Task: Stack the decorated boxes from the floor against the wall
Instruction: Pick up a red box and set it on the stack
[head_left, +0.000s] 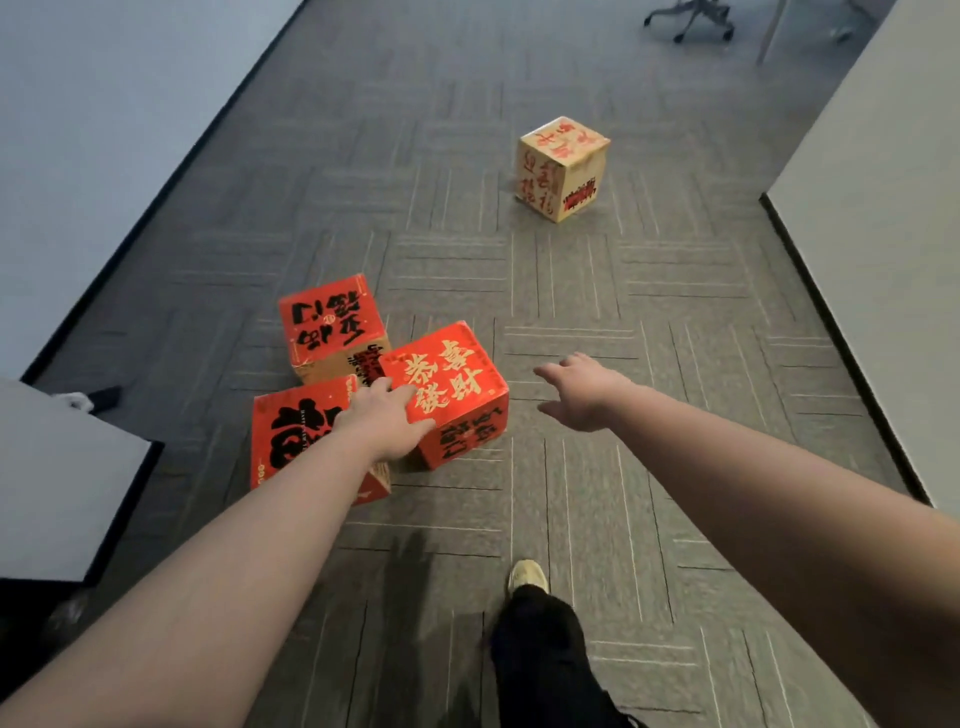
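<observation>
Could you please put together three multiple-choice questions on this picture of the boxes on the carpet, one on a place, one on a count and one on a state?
1. Where does the tan box stand?
A. Alone, farther up the carpet than the red boxes
B. On top of a red box
C. On the white table

2. How many decorated boxes are in view?
A. Two
B. Four
C. Six

3. What is the right hand doing?
A. Gripping the tan box
B. Reaching out open, holding nothing
C. Resting on the shoe

Key:
1 A, since bare carpet lies all round it.
2 B: the tan one, the box with gold lettering, the far red box and the near red box.
3 B, its fingers are spread over the carpet, while the left hand lies on the gold-lettered box.
</observation>
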